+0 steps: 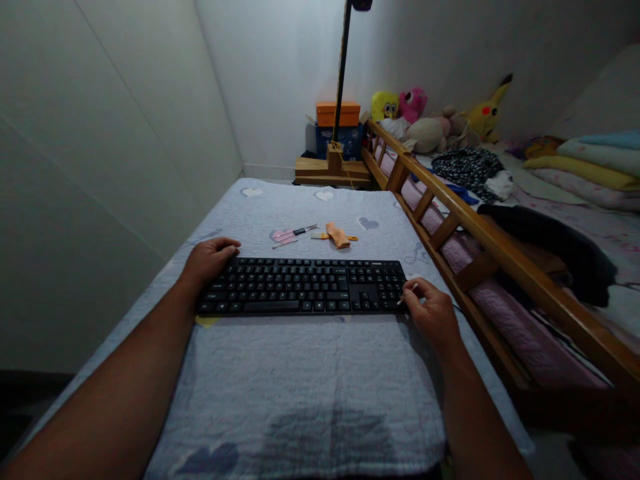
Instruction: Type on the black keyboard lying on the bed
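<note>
A black keyboard [287,285] lies flat across the cloth-covered surface. My left hand [209,260] grips its upper left corner, the fingers curled at the edge. At the other end, my right hand [429,308] pinches a thin white cotton swab [407,294] between thumb and fingers. The swab slants over the lower right keys of the number pad; whether its tip touches them I cannot tell. Behind the keyboard lie an orange cloth [339,236] on top of a small brush [320,236], a slim tool with a black grip [299,231] and another cotton swab [285,244].
A pale quilted cover [310,373] with heart patterns spreads under everything. Along the right runs a wooden bed rail [465,200], with bedding and plush toys [425,130] beyond it. At the back stand a wooden stand with a pole [334,160] and an orange box [325,113].
</note>
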`<state>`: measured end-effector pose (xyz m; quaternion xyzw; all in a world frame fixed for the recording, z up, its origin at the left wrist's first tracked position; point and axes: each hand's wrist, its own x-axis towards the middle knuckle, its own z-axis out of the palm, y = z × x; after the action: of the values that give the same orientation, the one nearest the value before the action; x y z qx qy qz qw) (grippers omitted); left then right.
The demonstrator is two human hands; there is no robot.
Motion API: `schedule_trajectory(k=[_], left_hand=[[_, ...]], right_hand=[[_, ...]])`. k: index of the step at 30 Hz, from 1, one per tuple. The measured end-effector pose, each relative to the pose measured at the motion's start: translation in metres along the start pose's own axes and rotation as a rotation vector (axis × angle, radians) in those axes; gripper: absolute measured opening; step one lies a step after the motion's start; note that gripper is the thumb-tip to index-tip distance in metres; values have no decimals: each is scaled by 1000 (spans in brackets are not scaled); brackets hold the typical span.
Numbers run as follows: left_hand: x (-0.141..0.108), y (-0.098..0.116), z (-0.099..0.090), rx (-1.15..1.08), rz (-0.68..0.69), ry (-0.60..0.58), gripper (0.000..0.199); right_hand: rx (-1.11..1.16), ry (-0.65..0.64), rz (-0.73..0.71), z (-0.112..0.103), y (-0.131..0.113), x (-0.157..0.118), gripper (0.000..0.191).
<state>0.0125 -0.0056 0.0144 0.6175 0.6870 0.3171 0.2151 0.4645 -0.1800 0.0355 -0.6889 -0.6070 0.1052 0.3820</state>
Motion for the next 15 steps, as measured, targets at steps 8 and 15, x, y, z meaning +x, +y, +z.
schedule_trajectory(k=[8,15], left_hand=[[0,-2,1,7,-7,-7,42],[2,-8,2,8,7,-14,43]], right_hand=[[18,-19,17,0,1,0,19],[17,-34,13,0,0,0,20]])
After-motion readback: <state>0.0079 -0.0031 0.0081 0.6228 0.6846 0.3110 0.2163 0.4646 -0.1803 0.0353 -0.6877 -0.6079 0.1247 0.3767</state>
